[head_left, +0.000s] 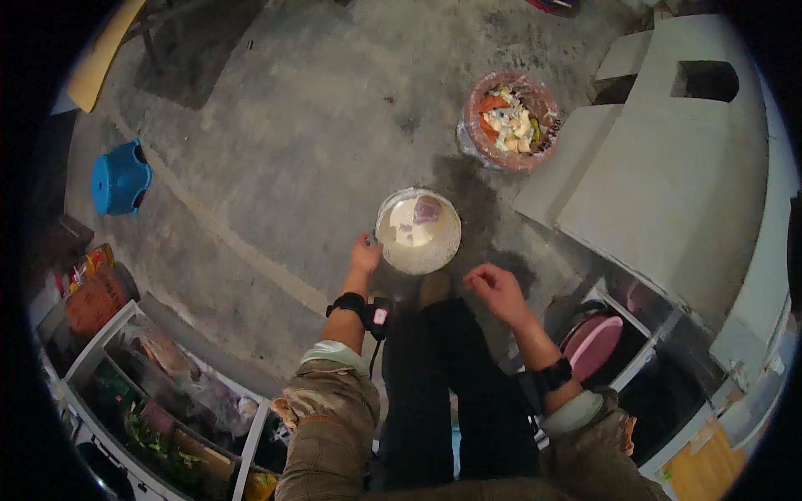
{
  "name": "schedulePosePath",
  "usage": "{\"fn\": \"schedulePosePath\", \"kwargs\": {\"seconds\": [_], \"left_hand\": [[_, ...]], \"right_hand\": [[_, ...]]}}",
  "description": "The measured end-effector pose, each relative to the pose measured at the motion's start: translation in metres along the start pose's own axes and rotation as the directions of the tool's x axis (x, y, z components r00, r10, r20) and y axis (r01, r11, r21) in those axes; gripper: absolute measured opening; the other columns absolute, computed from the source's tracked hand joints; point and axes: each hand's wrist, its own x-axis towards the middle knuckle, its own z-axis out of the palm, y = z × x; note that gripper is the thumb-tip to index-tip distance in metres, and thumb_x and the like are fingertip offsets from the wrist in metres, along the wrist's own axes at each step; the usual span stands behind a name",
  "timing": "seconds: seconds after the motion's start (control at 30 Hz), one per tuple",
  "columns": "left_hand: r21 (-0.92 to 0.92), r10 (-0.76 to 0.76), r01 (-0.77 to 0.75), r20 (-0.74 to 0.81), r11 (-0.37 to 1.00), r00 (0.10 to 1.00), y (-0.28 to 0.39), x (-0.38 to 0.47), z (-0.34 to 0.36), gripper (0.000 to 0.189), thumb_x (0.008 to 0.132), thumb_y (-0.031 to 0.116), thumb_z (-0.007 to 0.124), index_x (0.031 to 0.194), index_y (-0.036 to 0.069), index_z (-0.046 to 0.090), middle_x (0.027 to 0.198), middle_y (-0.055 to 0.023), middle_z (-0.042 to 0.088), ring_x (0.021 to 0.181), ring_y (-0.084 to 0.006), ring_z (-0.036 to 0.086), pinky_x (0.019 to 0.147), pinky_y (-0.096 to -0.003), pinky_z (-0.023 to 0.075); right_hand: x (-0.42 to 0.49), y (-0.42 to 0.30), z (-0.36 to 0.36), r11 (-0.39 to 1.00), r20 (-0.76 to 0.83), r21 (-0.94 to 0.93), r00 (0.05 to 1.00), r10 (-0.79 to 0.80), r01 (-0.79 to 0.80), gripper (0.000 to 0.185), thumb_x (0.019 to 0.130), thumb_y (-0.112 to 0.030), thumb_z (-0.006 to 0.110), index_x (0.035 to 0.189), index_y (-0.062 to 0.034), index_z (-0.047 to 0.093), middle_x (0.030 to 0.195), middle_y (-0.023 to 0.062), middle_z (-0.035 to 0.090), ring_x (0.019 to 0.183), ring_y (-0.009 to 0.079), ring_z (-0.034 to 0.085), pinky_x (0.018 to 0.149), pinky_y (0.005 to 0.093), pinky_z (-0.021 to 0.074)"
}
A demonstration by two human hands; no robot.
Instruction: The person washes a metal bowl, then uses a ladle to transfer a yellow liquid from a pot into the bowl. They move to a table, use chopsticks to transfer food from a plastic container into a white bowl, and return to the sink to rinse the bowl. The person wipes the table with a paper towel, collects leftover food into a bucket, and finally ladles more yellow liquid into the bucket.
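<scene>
A round whitish bucket [410, 255] is in front of my legs, its mouth facing up. Inside it lie a pinkish-purple patch and a few smaller bits, too blurred to name. My left hand [365, 255] is at the bucket's left side, its fingers closed at the rim or handle; the exact grip is partly hidden. To the right of the bucket, apart from it, my right hand [498, 293] hangs in the air with loosely curled fingers and nothing visible in them. Both forearms wear black straps, and a small black device [378, 318] sits at the left one.
A plastic-lined reddish bin [476, 141] of food scraps stands ahead on the right. Beside it is a pale stepped structure [677, 169]. On the concrete floor [301, 156], a blue plastic stool [119, 178] stands at left. Shelving [254, 426] flanks me; a pink basin [595, 344] is at right.
</scene>
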Motion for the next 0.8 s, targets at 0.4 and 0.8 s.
{"fn": "schedulePosePath", "kwargs": {"seconds": [0.4, 0.8], "left_hand": [[0.143, 0.127, -0.134, 0.060, 0.981, 0.990, -0.016, 0.013, 0.000, 0.039, 0.070, 0.008, 0.059, 0.108, 0.002, 0.055, 0.088, -0.0120, 0.064, 0.076, -0.0203, 0.061, 0.070, -0.0315, 0.0474], [-0.638, -0.039, 0.094, 0.101, 0.764, 0.994, 0.156, -0.297, -0.255, 0.037, 0.072, 0.014, 0.064, 0.105, 0.001, 0.054, 0.079, -0.0085, 0.060, 0.062, -0.0142, 0.058, 0.054, -0.0266, 0.0507]], "right_hand": [[-0.020, 0.000, 0.012, 0.995, 0.024, -0.098, 0.999, 0.035, -0.032, 0.008, 0.082, -0.006, 0.054, 0.087, -0.0013, 0.058, 0.077, 0.0038, 0.061, 0.071, 0.0091, 0.057, 0.065, 0.0227, 0.0454], [-0.141, -0.237, 0.021, 0.962, 0.289, -0.212, 0.951, -0.108, 0.173, 0.010, 0.086, -0.007, 0.050, 0.089, -0.0021, 0.057, 0.083, 0.0033, 0.061, 0.072, 0.0096, 0.056, 0.064, 0.0213, 0.0441]]}}
